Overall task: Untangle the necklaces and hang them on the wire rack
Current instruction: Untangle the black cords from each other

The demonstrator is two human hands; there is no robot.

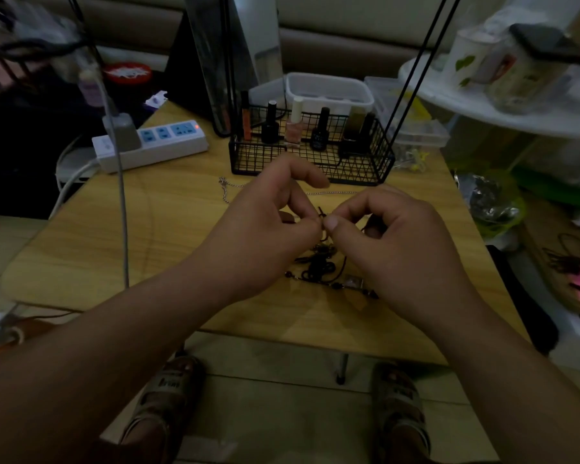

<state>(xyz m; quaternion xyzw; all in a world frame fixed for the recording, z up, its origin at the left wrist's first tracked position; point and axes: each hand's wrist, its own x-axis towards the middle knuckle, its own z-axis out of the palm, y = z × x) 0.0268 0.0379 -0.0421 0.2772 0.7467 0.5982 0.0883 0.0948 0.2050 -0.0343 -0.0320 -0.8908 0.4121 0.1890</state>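
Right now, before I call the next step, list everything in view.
Table: one, wooden, centre.
Wire rack: one, black, table's back.
Polish bottles: about five, black, pink, orange, inside rack.
Silver chain: one, on table behind hands.
Necklace tangle: one dark heap, under hands.
Power strip: one, white, table's left.
Tub: one, white, behind rack.
Left hand, right hand: both pinch a dark cord above the tangle.

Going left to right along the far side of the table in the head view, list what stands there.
Power strip → wire rack → clear plastic box.
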